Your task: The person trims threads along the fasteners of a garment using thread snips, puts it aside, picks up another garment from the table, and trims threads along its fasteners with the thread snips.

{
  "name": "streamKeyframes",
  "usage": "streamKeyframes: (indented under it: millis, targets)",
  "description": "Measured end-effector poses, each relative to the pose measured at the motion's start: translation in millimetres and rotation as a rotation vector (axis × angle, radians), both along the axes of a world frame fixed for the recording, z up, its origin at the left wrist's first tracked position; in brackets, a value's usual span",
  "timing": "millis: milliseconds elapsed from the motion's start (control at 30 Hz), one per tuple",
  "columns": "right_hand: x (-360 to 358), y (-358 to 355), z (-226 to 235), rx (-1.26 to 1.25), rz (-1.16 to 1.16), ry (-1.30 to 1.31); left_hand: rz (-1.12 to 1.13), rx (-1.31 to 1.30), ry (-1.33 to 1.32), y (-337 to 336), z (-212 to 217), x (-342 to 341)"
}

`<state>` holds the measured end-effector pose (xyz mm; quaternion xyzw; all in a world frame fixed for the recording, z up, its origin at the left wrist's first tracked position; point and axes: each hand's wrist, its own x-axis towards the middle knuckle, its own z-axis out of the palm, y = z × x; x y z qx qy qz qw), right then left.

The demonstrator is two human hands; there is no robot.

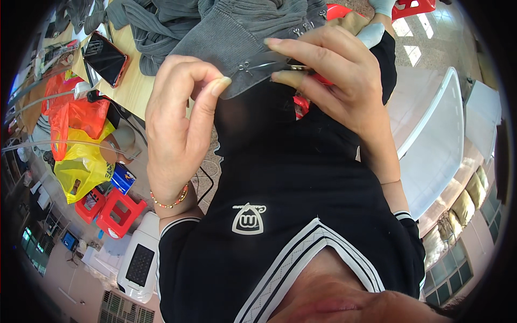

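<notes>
A grey ribbed-knit garment (pixel 221 35) is draped over my lap and the table edge. Along it runs a darker sheer-looking strip (pixel 245 86) bearing silver bow-shaped ornaments (pixel 245 67). My left hand (pixel 183 110) is at the strip's left end, thumb and forefinger pinched together; what lies between the fingertips is too small to name. My right hand (pixel 342 75) is raised at the strip's right, its forefinger and thumb apart. In that gap shows a small dark thing with a gold-coloured edge (pixel 299 67); whether the hand holds it I cannot tell.
A phone (pixel 107 58) lies on the wooden table (pixel 132 89) at left. Orange and yellow plastic bags (pixel 83 167) hang below it near a cable. Red stools (pixel 119 212) and a white machine-like box (pixel 139 264) stand at lower left. A large white plastic tub (pixel 439 134) is at right.
</notes>
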<state>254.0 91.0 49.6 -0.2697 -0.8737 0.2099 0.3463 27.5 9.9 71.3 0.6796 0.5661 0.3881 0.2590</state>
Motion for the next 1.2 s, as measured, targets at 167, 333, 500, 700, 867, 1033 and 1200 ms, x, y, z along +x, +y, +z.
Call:
streamKeyframes:
  millis: [167, 333, 500, 700, 867, 1033, 1200]
  targets:
    - [-6, 6, -5, 0.052, 0.028, -0.010, 0.034, -0.022, -0.008, -2, 0, 3]
    - [-9, 7, -8, 0.099, 0.043, 0.019, 0.031, -0.033, -0.020, -3, 0, 2]
    - [-13, 5, -7, 0.122, 0.025, 0.014, 0.064, -0.049, -0.078, -4, -1, 5]
    - [-17, 3, -10, 0.116, 0.026, 0.042, 0.042, -0.067, -0.098, -5, 0, 6]
    - [-11, 7, -16, -0.023, 0.047, 0.104, -0.095, -0.094, -0.055, -3, 6, -6]
    - [-3, 3, 13, -0.753, -0.052, 0.422, 0.101, 0.178, 0.132, -1, 5, 11]
    - [12, 8, -24, -0.408, -0.019, 0.354, 0.043, 0.261, 0.361, 14, -10, 23]
